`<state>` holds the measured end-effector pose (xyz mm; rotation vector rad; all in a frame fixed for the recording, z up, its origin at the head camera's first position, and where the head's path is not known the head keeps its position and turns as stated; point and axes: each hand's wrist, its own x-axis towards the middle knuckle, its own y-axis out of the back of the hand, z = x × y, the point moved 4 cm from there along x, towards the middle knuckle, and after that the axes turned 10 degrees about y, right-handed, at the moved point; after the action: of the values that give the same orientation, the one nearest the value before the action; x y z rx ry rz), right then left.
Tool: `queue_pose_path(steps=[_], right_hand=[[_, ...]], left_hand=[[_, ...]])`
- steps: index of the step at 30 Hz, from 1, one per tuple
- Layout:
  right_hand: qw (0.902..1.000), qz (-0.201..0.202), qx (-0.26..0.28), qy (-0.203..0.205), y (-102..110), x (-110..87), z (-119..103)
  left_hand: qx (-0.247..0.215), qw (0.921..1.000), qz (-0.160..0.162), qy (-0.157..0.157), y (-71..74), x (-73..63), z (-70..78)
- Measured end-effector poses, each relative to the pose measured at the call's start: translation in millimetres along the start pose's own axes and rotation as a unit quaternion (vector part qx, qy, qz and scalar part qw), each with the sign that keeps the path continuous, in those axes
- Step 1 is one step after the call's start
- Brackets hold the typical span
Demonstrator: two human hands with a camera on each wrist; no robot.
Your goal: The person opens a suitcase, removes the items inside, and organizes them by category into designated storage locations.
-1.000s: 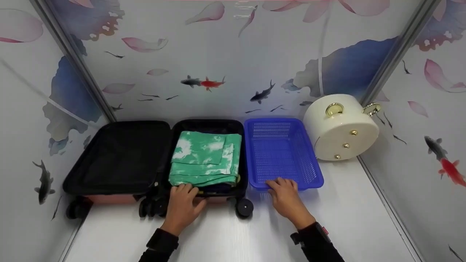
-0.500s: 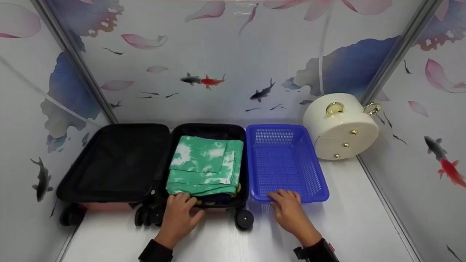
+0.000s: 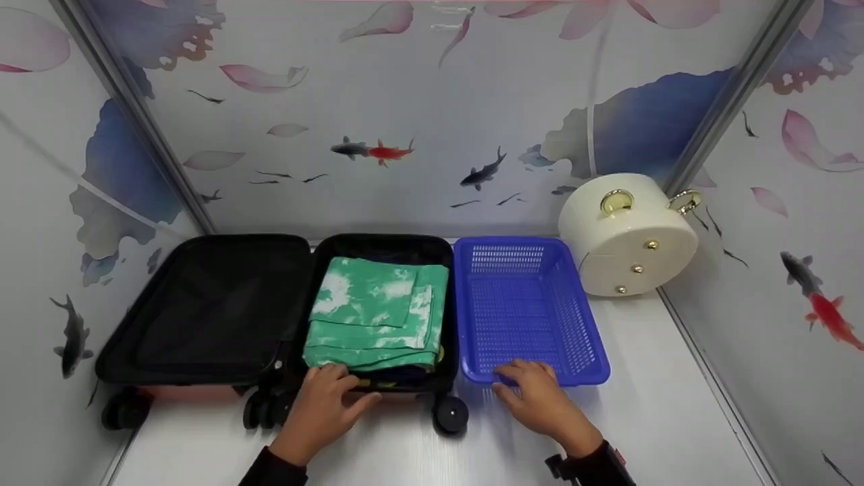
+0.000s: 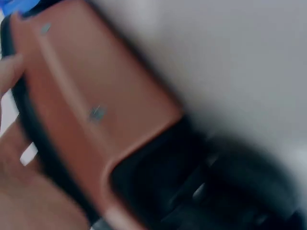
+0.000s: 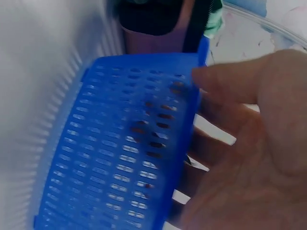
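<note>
An open suitcase with black lining and a pinkish-orange shell (image 4: 100, 72) lies on the white table; its right half holds folded green-and-white cloth (image 3: 378, 310). My left hand (image 3: 320, 405) grips the front rim of that half, fingers over the edge at the cloth and thumb outside on the shell. Close beside the suitcase stands a blue perforated plastic basket (image 3: 520, 317) with nothing in it. My right hand (image 3: 540, 398) grips its front rim. In the right wrist view the thumb lies outside the basket wall (image 5: 120, 139), and the fingers show through its holes.
The suitcase's left half (image 3: 209, 310) lies open with its black lining up. Black wheels (image 3: 451, 414) stick out at the front. A round cream case (image 3: 628, 236) with gold handles and studs stands behind the basket at right. Printed panels enclose the table.
The suitcase and the basket have both slid toward me, each with a hand on its front rim. The round cream case has stayed in place.
</note>
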<state>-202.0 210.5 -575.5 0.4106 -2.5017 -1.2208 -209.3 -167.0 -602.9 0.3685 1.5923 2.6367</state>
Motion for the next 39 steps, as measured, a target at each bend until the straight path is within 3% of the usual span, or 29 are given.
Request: queue_pose_path(steps=[2, 4, 7, 9, 11, 14, 18, 21, 26, 33, 39], right_hand=[[0.9996, 0.016, 0.022, 0.004, 4.3, 6.3, -7.1], [0.9971, 0.052, 0.055, 0.006, 8.9, 16.2, -17.0], [0.9858, 0.096, 0.138, 0.0, 12.5, 36.7, -33.1], [0.974, 0.095, 0.205, -0.016, 11.8, 53.1, -41.4], [0.962, 0.078, 0.258, -0.041, 8.9, 69.6, -48.4], [0.9527, 0.036, 0.291, -0.079, 1.4, 92.8, -56.5], [0.9497, -0.006, 0.286, -0.127, -12.3, 115.4, -60.4], [0.943, -0.02, 0.294, -0.155, -24.3, 125.8, -58.6], [0.9359, -0.021, 0.298, -0.187, -39.2, 133.2, -55.8], [0.9244, -0.02, 0.32, -0.206, -38.1, 141.9, -59.8], [0.9121, 0.014, 0.348, -0.217, -35.8, 147.5, -51.3]], left_hand=[[-0.023, 0.999, -0.025, 0.027, 14.1, 3.1, 0.8], [-0.043, 0.9974, -0.026, 0.051, 32.8, 9.0, 4.2], [-0.069, 0.9962, 0.025, 0.047, 60.4, 25.6, 8.7], [-0.096, 0.993, 0.052, 0.044, 74.3, 43.1, 8.3], [-0.126, 0.9888, 0.054, 0.059, 80.4, 63.7, 2.6], [-0.143, 0.9834, 0.016, 0.11, 78.4, 93.3, -9.2], [-0.097, 0.9839, -0.045, 0.143, 66.3, 118.7, -18.8], [-0.086, 0.9827, -0.074, 0.147, 58.4, 126.3, -22.0], [-0.102, 0.9721, -0.115, 0.178, 49.5, 127.4, -29.8], [-0.096, 0.9694, -0.109, 0.198, 48.3, 131.8, -30.2], [-0.116, 0.9669, -0.08, 0.213, 50.3, 140.0, -31.3]])
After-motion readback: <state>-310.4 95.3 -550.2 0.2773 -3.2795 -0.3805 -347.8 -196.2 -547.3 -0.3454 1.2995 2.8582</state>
